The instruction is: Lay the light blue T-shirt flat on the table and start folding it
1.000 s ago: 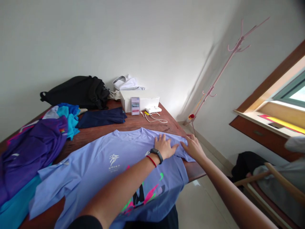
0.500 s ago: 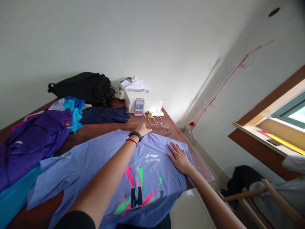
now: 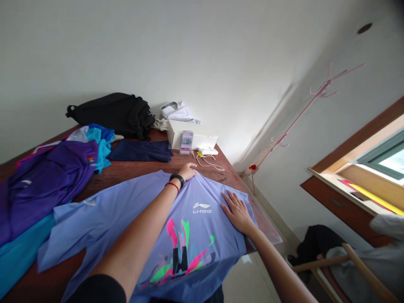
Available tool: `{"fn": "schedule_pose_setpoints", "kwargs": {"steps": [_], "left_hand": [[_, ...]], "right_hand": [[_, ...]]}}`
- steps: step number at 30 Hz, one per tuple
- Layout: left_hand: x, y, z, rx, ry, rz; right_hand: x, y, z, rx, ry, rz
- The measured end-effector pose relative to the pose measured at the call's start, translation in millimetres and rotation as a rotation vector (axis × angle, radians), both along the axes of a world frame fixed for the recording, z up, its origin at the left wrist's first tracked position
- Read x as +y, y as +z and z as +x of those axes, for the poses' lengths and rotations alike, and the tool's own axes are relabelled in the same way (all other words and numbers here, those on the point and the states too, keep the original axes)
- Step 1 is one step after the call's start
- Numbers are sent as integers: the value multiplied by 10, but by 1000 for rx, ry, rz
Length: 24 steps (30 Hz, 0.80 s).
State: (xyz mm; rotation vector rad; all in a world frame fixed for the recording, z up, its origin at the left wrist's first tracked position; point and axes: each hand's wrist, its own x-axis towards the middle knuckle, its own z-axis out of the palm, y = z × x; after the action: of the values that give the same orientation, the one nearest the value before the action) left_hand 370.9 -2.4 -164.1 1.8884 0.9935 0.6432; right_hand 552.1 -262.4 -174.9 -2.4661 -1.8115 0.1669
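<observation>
A light blue T-shirt (image 3: 132, 219) with a colourful print lies spread on the brown wooden table (image 3: 132, 168). My left hand (image 3: 187, 171), with a black band and a red string on its wrist, rests at the shirt's far edge by the collar, fingers curled on the cloth. My right hand (image 3: 236, 210) lies flat with spread fingers on the shirt's right side, near the white logo.
A pile of purple and turquoise clothes (image 3: 47, 176) fills the table's left. A folded navy garment (image 3: 140, 150), black backpack (image 3: 113, 113), white box (image 3: 189, 136) and white charger with cable (image 3: 208, 155) sit at the back. A pink coat stand (image 3: 293, 122) and a wooden chair (image 3: 347, 261) stand to the right.
Both hands left the right sleeve. The left hand went to the collar edge; the right hand came back and now lies flat on the chest. The right sleeve now appears folded in.
</observation>
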Motion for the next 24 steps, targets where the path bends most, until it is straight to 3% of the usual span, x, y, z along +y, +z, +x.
{"fn": "schedule_pose_setpoints", "kwargs": {"steps": [10, 19, 24], "left_hand": [[-70, 128, -88, 185, -47, 232], [43, 139, -165, 258, -64, 277], [101, 108, -190, 234, 17, 257]], "right_hand": [[13, 83, 40, 39, -69, -80], [127, 78, 178, 67, -171, -59], [229, 132, 359, 47, -189, -76]]}}
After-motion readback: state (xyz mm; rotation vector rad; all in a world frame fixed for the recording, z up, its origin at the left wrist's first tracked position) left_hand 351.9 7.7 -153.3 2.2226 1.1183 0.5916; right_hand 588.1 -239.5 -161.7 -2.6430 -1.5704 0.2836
